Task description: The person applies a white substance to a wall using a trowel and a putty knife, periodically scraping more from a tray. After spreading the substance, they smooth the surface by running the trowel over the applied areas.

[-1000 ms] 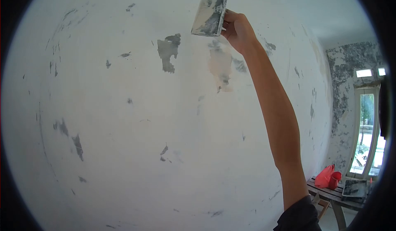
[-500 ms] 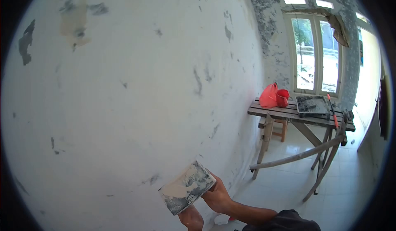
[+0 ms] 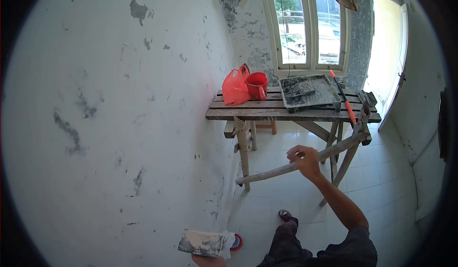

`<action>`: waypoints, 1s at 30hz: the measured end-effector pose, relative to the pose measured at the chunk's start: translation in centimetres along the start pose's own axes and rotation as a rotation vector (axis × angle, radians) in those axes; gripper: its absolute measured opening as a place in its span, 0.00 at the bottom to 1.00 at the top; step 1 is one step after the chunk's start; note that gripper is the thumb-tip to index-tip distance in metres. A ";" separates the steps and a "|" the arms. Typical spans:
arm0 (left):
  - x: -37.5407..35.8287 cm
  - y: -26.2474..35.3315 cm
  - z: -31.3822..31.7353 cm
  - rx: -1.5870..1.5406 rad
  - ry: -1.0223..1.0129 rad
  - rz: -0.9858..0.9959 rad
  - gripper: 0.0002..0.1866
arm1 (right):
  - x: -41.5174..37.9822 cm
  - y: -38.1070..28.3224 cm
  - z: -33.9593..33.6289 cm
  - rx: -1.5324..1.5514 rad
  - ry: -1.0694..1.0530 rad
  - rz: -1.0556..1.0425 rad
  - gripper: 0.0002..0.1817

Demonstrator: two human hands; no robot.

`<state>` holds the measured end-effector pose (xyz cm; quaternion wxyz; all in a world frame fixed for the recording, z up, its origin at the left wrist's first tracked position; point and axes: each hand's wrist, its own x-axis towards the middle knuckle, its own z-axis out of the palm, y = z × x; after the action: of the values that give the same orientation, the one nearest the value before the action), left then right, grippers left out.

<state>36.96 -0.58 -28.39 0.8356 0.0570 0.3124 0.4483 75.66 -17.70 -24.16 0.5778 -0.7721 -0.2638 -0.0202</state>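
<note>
A flat board (image 3: 200, 242) smeared with pale and grey paste is at the bottom, beside the patchy white wall (image 3: 157, 124). My left hand (image 3: 208, 261) holds it from below, its fingers mostly hidden. Away from the board, my right hand (image 3: 306, 162) is raised in front of the wooden table's slanted brace (image 3: 267, 175). Its fingers are loosely bent, and no object shows between them.
On the slatted table (image 3: 267, 113) are a red plastic bag (image 3: 235, 88), a red cup (image 3: 257, 85), a paste-smeared tray (image 3: 317, 93) and an orange-handled tool (image 3: 349, 110). A white and red object (image 3: 237, 242) lies beside the board. Windows and a door stand behind.
The view has turned right toward the table. My right hand has left the board and moved right and up. My left hand still holds the board, now lower in view.
</note>
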 end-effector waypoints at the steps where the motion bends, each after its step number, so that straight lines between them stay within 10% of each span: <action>1: 3.0 -2.4 -0.2 -0.068 -0.033 -0.021 0.18 | 6.7 3.0 -3.1 -0.049 0.092 0.008 0.04; 7: 16.0 -23.2 12.4 0.000 0.050 -0.223 0.16 | 37.7 19.0 -15.1 -0.913 -0.034 -0.449 0.09; 13: 24.5 -40.0 18.8 -0.046 -0.048 -0.547 0.28 | 44.7 25.7 -15.7 -1.059 -0.600 -0.445 0.18; 19: 24.6 -45.2 26.6 -0.261 -0.290 -0.777 0.34 | 46.7 24.8 -15.6 -0.937 -0.764 -0.373 0.20; 23: 23.3 -47.3 33.2 0.378 -0.087 -0.523 0.35 | 51.0 23.0 -15.7 -0.848 -0.875 -0.381 0.19; 30: 22.4 -48.6 34.0 0.095 -0.196 -0.586 0.35 | 54.6 24.8 -12.4 -0.667 -1.000 -0.657 0.23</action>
<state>100.13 -5.45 -30.08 0.9518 0.0466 0.2540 0.1653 136.70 -12.68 -23.56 0.0817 -0.7051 -0.6993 0.0846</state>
